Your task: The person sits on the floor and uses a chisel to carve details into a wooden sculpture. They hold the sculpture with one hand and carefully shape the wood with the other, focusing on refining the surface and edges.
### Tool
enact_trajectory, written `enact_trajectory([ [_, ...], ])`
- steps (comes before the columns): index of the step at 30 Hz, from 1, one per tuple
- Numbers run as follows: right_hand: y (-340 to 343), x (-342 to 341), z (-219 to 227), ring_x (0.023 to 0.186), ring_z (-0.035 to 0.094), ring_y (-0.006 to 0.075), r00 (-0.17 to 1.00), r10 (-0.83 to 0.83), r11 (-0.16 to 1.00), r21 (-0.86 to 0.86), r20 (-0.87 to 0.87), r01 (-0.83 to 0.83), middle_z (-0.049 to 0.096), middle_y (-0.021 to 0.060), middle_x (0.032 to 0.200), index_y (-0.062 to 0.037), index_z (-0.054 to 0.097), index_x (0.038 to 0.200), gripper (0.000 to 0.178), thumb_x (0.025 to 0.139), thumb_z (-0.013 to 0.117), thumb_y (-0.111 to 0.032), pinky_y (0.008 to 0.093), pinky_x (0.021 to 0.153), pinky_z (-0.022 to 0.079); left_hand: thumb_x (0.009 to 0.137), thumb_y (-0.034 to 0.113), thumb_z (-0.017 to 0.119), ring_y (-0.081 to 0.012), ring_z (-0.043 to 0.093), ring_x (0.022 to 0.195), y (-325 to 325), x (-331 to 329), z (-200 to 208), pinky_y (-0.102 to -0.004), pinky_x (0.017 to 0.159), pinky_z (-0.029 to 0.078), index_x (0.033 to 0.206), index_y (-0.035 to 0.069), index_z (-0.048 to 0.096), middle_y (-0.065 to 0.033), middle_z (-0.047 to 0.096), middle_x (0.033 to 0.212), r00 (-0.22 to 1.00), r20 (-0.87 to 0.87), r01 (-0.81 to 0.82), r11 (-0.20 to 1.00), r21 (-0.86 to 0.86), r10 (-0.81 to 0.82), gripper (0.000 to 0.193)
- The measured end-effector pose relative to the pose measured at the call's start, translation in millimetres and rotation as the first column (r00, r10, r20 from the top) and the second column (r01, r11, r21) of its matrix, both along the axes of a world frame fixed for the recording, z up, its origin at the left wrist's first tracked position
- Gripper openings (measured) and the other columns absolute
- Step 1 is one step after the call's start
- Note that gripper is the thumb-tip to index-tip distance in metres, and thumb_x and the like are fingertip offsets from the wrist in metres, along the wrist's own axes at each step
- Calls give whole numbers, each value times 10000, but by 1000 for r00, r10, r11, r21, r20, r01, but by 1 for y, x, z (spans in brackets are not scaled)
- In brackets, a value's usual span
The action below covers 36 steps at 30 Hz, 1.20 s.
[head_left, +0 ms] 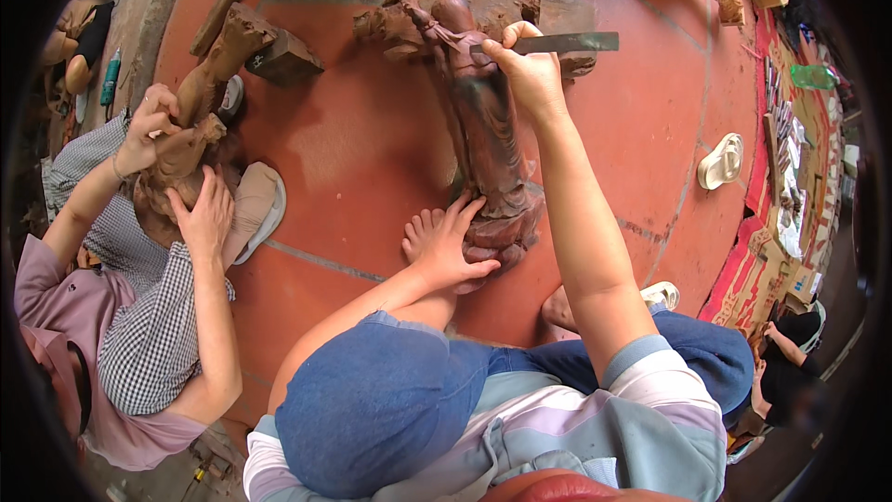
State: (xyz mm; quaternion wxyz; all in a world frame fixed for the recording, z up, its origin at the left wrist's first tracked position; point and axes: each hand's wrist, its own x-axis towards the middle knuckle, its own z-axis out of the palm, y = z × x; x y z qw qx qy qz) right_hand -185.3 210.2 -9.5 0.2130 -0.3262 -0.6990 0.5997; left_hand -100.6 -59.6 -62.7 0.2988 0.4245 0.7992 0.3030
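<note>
ok so quick pic of my spot. Got a carved wooden figure [492,130] lying lengthwise on the red tiled floor [344,177], about mid-way between the floor's L edge and its R edge, base end nearest me, head end away. The head end looks propped on a rough chunk of wood [400,33], prob so the upper body sits raised & my R arm gets a clear angle on it.

R hand [525,65] is pinched narrow round a flat dark bar [585,42] (file or scraper, can't tell which), one end over the chest, the rest sticking out to the R. Holding it near that end prob = better control.

L hand [451,242] is spread wide, thumb apart, fingers up against the figure's lower end, imo to stop it rolling or sliding. My bare foot [418,234] is right beside it too, maybe an extra stop, tho contact's hard to see.

Btw the co-worker near the floor's L edge has both hands on another wooden carving [190,139]. Loose sandal [722,163] sits near the R edge, just short of the red mat [729,274], prob kicked off for barefoot work.
</note>
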Motion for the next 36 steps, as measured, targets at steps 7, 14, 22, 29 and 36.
enact_trajectory([
  [7,11,4,0,659,515,63,994,-62,926,-377,-86,25,519,-45,730,-120,489,748,288,742,766,-40,210,610,416,590,604,803,-366,441,1158,-1,2,5,-503,978,312,1498,209,381,-133,386,1518,1000,-4,12,999,-50,-13,1076],
  [14,15,10,-16,672,530,76,977,-89,878,-478,-192,-14,543,-34,745,-106,520,778,245,777,745,-12,237,596,424,587,609,804,-373,441,1159,1,2,5,-502,966,324,1497,210,380,-119,387,1519,1000,-14,18,1000,-25,-18,1079],
  [22,11,13,-19,705,490,68,975,-90,833,-553,-204,-39,551,-61,749,-114,556,737,239,753,795,-115,255,641,426,592,621,799,-362,447,1132,0,2,0,-494,958,327,1497,212,380,-119,391,1518,999,-40,14,1000,-10,-14,1078],
  [29,-3,6,-9,705,514,86,976,-101,935,-354,-195,26,556,-47,752,-93,545,727,256,733,801,-84,238,686,435,609,432,855,-415,372,1287,3,-4,16,-534,1065,294,1520,152,311,-207,314,1529,993,103,72,988,-134,-58,1098],
  [36,-13,3,-6,650,451,46,990,-94,989,-128,-104,80,483,-68,737,-128,514,759,274,806,740,19,193,585,364,605,431,858,-412,371,1272,4,-2,10,-535,1057,295,1516,158,321,-199,317,1533,993,109,41,998,-51,-35,1092],
])
